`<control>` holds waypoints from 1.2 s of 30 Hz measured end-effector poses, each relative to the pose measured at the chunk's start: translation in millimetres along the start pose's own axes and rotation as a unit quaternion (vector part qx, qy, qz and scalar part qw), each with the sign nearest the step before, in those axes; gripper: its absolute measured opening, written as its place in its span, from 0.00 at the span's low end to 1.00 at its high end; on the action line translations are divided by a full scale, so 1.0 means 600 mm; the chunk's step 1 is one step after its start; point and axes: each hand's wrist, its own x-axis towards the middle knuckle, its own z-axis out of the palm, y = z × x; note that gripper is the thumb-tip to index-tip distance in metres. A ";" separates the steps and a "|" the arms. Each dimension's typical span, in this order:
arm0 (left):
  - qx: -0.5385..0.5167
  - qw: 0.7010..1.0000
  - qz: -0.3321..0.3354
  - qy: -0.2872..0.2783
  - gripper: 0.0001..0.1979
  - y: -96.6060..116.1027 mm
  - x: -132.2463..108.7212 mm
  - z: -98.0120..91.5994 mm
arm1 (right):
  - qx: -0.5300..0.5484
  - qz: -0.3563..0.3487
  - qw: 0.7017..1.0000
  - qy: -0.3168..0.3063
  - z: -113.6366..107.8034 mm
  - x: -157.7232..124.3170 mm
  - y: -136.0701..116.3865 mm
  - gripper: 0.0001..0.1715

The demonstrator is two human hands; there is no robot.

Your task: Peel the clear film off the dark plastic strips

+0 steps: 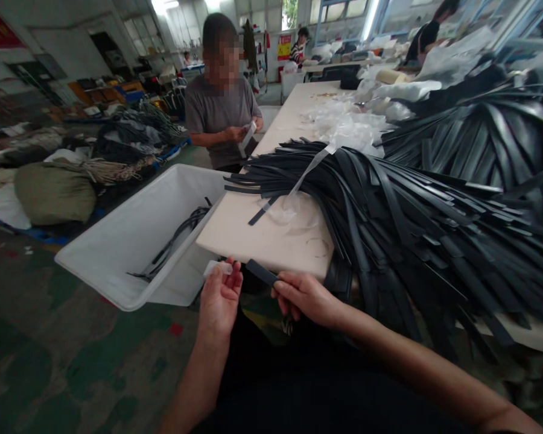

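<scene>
R hand (304, 296) has thumb & fingers closed on a black strap (260, 272), its end pointing toward the L hand (219, 303), whose half-curled fingers pinch a small whitish plastic piece (212, 267). Strap's right by the table (262, 236) edge, nr the white bin (111, 247). Prob. light, bendy w/ some spring, maybe slick (see that sheen on the heap (389, 211)); best gripped across the flat, just back from the end.
</scene>
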 end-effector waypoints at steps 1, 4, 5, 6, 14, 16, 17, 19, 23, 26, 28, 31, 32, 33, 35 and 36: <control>-0.005 1.000 -0.001 0.020 0.07 0.012 0.007 -0.005 | -0.017 -0.008 1.000 0.012 -0.006 -0.005 -0.004 0.16; -0.008 0.999 -0.012 0.044 0.06 0.027 0.017 -0.015 | -0.082 -0.023 0.996 0.024 -0.014 -0.020 -0.013 0.18; -0.005 0.999 -0.015 0.039 0.06 0.024 0.017 -0.016 | -0.106 -0.026 0.994 0.024 -0.013 -0.022 -0.016 0.18; 0.000 0.999 -0.017 0.030 0.07 0.019 0.015 -0.016 | -0.131 -0.030 0.991 0.026 -0.009 -0.023 -0.018 0.18; 0.009 0.999 -0.039 -0.007 0.09 -0.017 0.002 -0.008 | -0.271 -0.053 0.959 0.071 0.013 0.000 -0.026 0.16; 0.016 0.999 -0.038 -0.007 0.09 -0.017 0.001 -0.011 | -0.274 -0.050 0.958 0.068 0.012 0.002 -0.025 0.16; 0.021 0.999 -0.036 -0.007 0.10 -0.018 0.000 -0.014 | -0.275 -0.048 0.958 0.064 0.012 0.004 -0.024 0.16; 0.039 0.999 -0.035 -0.016 0.12 -0.027 -0.006 -0.017 | -0.278 -0.042 0.958 0.057 0.014 0.008 -0.021 0.16; 0.060 0.995 -0.052 -0.053 0.17 -0.047 -0.016 -0.022 | -0.273 -0.039 0.960 0.052 0.017 0.017 -0.018 0.18; 0.033 0.999 -0.028 -0.017 0.12 -0.027 0.002 -0.029 | -0.228 -0.053 0.972 0.031 0.003 0.004 -0.022 0.12; -0.004 0.999 0.011 0.038 0.07 0.003 0.020 -0.036 | -0.191 -0.070 0.979 0.021 -0.010 -0.012 -0.027 0.19; -0.033 0.995 0.033 0.086 0.04 0.026 0.025 -0.040 | -0.173 -0.079 0.981 0.034 -0.020 -0.025 -0.035 0.26; -0.029 0.996 0.026 0.084 0.04 0.022 0.018 -0.038 | -0.174 -0.081 0.981 0.040 -0.018 -0.022 -0.037 0.26; -0.019 0.997 0.013 0.070 0.04 0.011 0.008 -0.034 | -0.172 -0.081 0.981 0.044 -0.014 -0.016 -0.037 0.27; 0.006 1.000 -0.020 0.007 0.07 -0.017 -0.014 -0.026 | -0.162 -0.077 0.983 0.046 -0.004 0.001 -0.036 0.28; 0.016 0.999 -0.034 -0.026 0.09 -0.030 -0.021 -0.022 | -0.155 -0.074 0.984 0.043 0.000 0.008 -0.035 0.28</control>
